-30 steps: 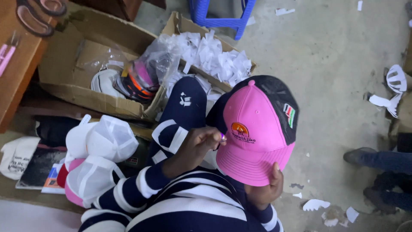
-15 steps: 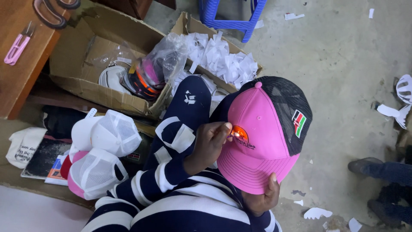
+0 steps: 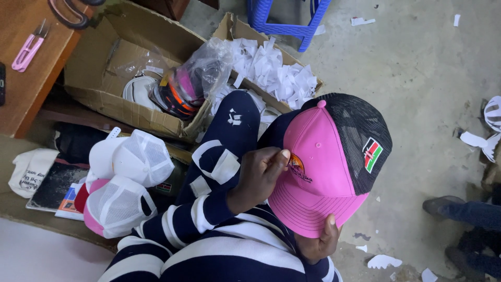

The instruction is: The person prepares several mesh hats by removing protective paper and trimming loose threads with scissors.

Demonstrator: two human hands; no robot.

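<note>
- The pink baseball cap with a black mesh back [image 3: 326, 167] sits in front of the person's striped torso, crown up, brim pointing down toward the body.
- The left hand [image 3: 258, 175] presses its fingertips on the small orange emblem on the cap's front panel; the fingers are curled against the fabric, pinching at the emblem.
- The right hand [image 3: 321, 243] grasps the pink brim from underneath, thumb showing over its edge.
- Both arms wear a navy and white striped sleeve [image 3: 209, 216].
- Just left of the arms lies a stack of white mesh caps with pink trim [image 3: 122, 183], resting on dark books and papers [image 3: 52, 188].
- Beyond the cap stands an open brown cardboard box [image 3: 99, 68] holding a clear plastic bag of coloured caps [image 3: 188, 83].
- Beside it, a second cardboard box filled with white paper scraps [image 3: 271, 68] touches the first.
- A brown wooden surface [image 3: 21, 89] at the upper left carries pink thread snips [image 3: 27, 48].
- The grey concrete floor [image 3: 428, 62] is littered with white paper bits; a blue plastic stool [image 3: 287, 18] stands at the top.
- Another person's dark shoe and jeans leg [image 3: 459, 211] show at the right edge.
</note>
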